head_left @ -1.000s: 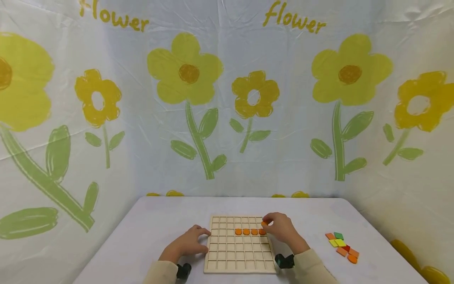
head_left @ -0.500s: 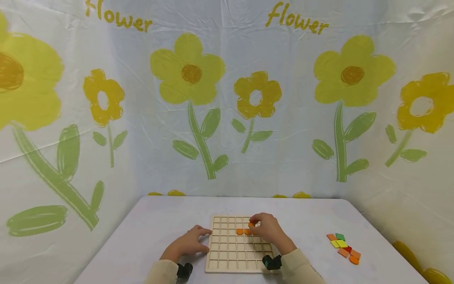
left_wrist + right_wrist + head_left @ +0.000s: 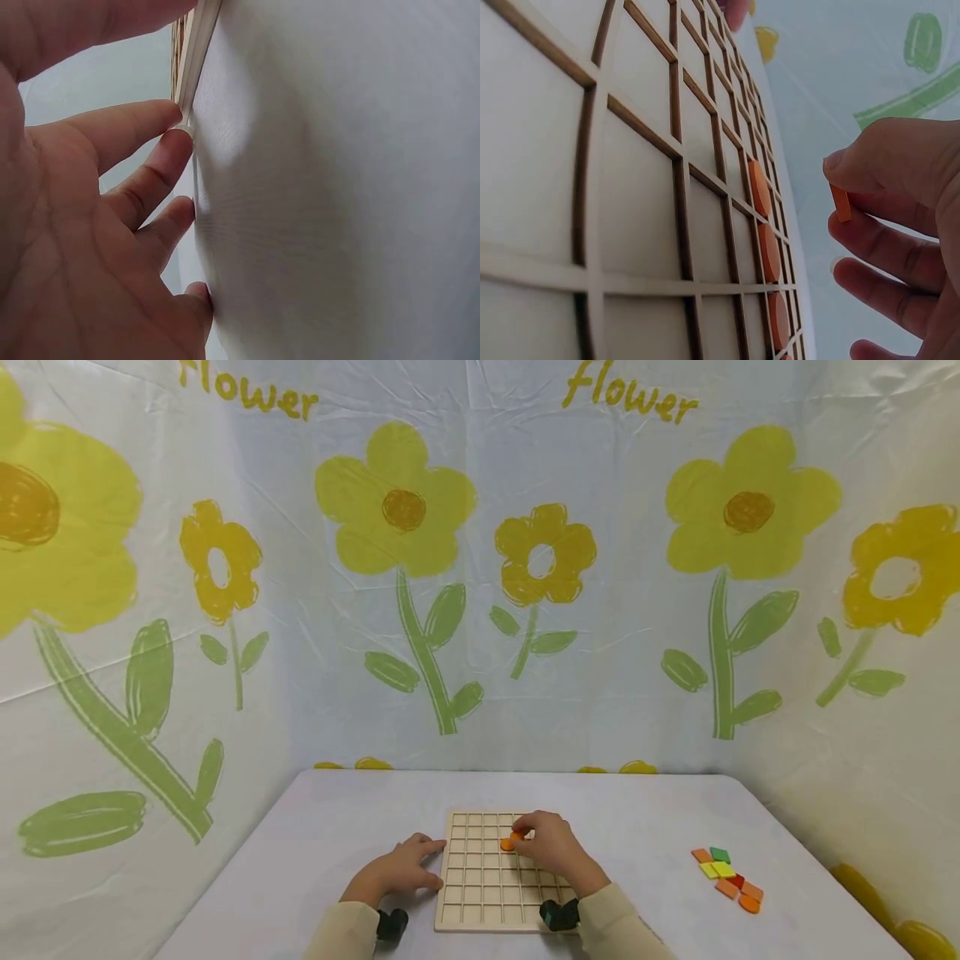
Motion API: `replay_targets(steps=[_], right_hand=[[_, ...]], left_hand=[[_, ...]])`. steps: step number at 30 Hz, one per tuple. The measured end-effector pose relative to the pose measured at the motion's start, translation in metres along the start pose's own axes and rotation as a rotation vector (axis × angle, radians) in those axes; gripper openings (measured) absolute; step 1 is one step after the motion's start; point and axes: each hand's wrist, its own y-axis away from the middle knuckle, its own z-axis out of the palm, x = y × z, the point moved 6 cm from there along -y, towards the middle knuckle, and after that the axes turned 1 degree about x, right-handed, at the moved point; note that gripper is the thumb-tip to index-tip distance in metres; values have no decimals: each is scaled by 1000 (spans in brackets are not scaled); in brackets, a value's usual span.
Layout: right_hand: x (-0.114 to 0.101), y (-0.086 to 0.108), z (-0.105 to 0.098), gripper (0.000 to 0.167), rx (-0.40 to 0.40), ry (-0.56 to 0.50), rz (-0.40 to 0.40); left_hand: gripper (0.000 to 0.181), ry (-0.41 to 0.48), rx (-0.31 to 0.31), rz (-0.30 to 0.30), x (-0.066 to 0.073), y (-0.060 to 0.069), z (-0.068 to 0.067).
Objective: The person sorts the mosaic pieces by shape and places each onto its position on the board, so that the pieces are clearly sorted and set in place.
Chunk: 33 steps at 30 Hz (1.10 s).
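Between thumb and forefinger, my right hand [image 3: 553,845] pinches a flat orange disc [image 3: 840,202], holding it just over the wooden grid board [image 3: 480,893]. More orange discs [image 3: 769,251] sit in a row of the board's square cells in the right wrist view. In the head view only one of that row, an orange disc [image 3: 507,845], shows clearly; my right hand covers the others. My left hand [image 3: 401,870] lies at the board's left side, fingers spread. Its fingertips [image 3: 178,142] touch the board's edge in the left wrist view.
On the right of the white table [image 3: 637,827] lies a loose group of flat pieces: a green square [image 3: 720,855], yellow squares [image 3: 722,869], orange ones, a red one and an orange disc [image 3: 749,904]. A flower-printed cloth [image 3: 480,727] hangs behind.
My right hand has moved left across the board with the pinched disc, from the right end of the disc row toward its left end. My left hand stays at the board's edge.
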Motion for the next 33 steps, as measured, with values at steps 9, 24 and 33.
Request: replay_targets(steps=[9,24,33], right_hand=[[-8,-4,6,26,-17,-7,-9],[-11,-13,23,21,-42,50,17],[-20,-20,29,16,-2,157,-43]], left_hand=[[67,2,5,-15,0,0,-2],[67,-1,-16,40,5,0,-1],[63,-116,26,84,3,-4,-7]])
